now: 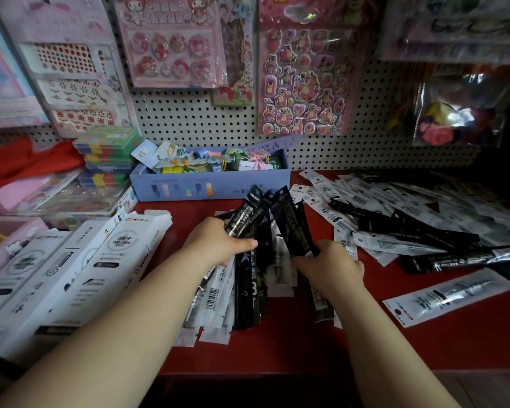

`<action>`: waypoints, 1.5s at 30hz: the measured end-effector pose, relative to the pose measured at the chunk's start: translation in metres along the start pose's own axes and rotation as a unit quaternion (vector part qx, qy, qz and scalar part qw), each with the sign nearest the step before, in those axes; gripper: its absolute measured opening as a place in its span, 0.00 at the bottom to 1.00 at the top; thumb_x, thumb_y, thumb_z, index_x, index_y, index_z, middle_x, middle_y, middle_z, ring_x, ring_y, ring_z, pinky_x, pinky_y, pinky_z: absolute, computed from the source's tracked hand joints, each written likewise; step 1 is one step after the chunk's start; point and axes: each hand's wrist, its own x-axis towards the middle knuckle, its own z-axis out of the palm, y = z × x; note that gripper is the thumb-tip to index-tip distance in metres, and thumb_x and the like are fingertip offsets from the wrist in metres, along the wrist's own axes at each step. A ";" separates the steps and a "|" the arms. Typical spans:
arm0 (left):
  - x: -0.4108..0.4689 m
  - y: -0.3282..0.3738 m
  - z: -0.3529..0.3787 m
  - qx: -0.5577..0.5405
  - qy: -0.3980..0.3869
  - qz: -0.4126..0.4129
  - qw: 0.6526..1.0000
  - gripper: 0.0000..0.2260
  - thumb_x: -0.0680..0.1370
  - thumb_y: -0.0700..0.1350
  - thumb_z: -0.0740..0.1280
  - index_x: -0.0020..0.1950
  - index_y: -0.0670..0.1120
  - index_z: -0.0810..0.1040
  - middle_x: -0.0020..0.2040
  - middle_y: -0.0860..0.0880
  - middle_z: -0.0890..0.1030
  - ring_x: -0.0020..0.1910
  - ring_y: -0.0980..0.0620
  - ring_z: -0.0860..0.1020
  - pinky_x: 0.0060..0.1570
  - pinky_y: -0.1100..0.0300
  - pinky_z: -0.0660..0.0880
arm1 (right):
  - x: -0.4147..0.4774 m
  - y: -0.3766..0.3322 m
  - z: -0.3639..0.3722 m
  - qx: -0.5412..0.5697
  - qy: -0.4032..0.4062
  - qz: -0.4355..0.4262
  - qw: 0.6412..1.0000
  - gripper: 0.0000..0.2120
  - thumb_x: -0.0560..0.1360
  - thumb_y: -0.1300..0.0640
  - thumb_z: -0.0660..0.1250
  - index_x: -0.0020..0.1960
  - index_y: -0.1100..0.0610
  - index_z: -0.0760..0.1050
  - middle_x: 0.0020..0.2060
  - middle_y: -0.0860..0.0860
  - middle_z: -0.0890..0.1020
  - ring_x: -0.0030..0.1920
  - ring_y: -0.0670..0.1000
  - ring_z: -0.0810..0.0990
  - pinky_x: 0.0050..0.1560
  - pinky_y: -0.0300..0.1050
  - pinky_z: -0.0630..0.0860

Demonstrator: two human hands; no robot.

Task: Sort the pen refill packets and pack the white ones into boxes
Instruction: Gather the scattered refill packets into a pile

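Black refill packets (pixel 252 214) fan from the gripping left hand (pixel 218 241); right hand (pixel 331 265) pinches another black packet (pixel 292 228), fingertips hidden.

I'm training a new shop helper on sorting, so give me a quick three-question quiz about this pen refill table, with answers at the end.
1. True or false: the left hand grips a fan of packets while the right hand pinches a black packet.
2. The white boxes lie: A left of both hands, B right of them, C between them.
3. Fill in: the loose pile of packets covers the ___ side of the red table.
Key: 1 true; 2 A; 3 right.
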 end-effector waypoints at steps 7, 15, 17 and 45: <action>-0.002 0.012 0.008 0.053 0.023 -0.039 0.998 0.14 0.70 0.49 0.70 0.32 0.44 0.69 0.22 0.49 0.72 0.25 0.53 0.71 0.26 0.63 0.65 | 0.002 0.005 -0.006 0.113 0.004 -0.014 0.993 0.07 0.74 0.53 0.63 0.44 0.56 0.69 0.30 0.48 0.71 0.38 0.55 0.75 0.48 0.47 0.67; -0.006 0.000 0.000 -0.215 0.090 -0.035 0.972 0.10 0.72 0.41 0.67 0.32 0.45 0.71 0.27 0.46 0.72 0.27 0.51 0.70 0.29 0.61 0.65 | 0.000 0.001 -0.010 0.231 0.023 -0.049 0.972 0.04 0.74 0.58 0.62 0.42 0.57 0.69 0.28 0.49 0.71 0.28 0.48 0.68 0.28 0.40 0.63; -0.009 0.001 -0.005 -0.289 0.106 -0.023 0.951 0.07 0.72 0.42 0.67 0.34 0.45 0.72 0.33 0.47 0.74 0.34 0.49 0.73 0.35 0.60 0.67 | -0.005 -0.005 -0.012 0.300 0.003 -0.042 0.953 0.03 0.75 0.58 0.63 0.45 0.58 0.71 0.30 0.49 0.73 0.29 0.47 0.70 0.28 0.39 0.66; -0.042 0.042 0.001 -0.535 -0.039 0.117 0.836 0.06 0.74 0.35 0.63 0.42 0.45 0.75 0.22 0.52 0.77 0.23 0.58 0.76 0.28 0.65 0.76 | -0.042 -0.022 0.015 0.359 -0.158 -0.187 0.901 0.06 0.77 0.57 0.59 0.53 0.53 0.71 0.42 0.46 0.77 0.41 0.41 0.75 0.43 0.31 0.72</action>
